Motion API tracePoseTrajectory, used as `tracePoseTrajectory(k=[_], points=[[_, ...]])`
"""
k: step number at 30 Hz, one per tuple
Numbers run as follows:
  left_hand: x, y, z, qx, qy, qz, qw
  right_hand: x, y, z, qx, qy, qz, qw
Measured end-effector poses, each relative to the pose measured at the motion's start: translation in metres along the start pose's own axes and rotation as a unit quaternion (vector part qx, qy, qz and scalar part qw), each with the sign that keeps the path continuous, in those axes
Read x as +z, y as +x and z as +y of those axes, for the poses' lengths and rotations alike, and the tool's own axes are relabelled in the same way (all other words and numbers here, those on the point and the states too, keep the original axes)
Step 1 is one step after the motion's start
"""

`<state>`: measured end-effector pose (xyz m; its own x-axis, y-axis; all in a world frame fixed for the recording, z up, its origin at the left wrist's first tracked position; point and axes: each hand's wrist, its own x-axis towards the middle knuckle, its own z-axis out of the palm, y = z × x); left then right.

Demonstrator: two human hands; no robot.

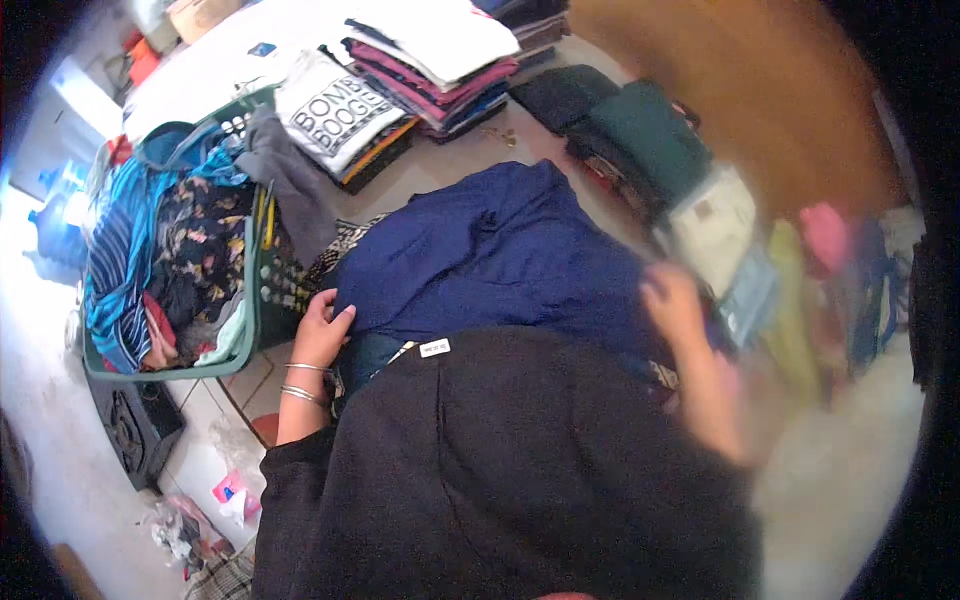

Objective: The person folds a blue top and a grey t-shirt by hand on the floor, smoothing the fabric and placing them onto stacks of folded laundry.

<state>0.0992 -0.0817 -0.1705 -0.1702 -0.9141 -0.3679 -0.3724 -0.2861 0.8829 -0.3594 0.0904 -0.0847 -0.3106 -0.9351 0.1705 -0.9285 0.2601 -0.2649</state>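
Note:
A navy blue garment (480, 255) is spread across my lap, somewhat wrinkled. At its left edge my left hand (324, 322), with metal bangles on the wrist, pinches the cloth between thumb and fingers. My right hand (671, 300) is blurred at the garment's right edge; whether it grips the cloth I cannot tell. Patterned fabric (352, 236) shows from under the navy cloth on the left. My black top (510, 435), with a small white tag at its neckline, covers the lower middle of the view.
Left of me stands a green plastic basket (251, 315) heaped with mixed clothes. Ahead are a folded white T-shirt (337, 112) bearing print and a tall stack of folded clothes (442, 67). Dark green folded cloth (652, 139) and more garments line the right. Plastic wrappers (184, 529) lie on the floor.

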Motion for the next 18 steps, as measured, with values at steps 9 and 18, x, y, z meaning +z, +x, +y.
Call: tracePoseTrajectory(k=[9,18], points=[[-0.016,-0.006,0.030,0.090,0.265,-0.033,0.959,-0.015,-0.070,0.095,0.233,0.100,0.026,0.967],[0.047,0.052,0.147,0.139,0.446,-0.008,0.884,-0.058,0.077,0.062,0.092,0.228,0.098,0.964]])
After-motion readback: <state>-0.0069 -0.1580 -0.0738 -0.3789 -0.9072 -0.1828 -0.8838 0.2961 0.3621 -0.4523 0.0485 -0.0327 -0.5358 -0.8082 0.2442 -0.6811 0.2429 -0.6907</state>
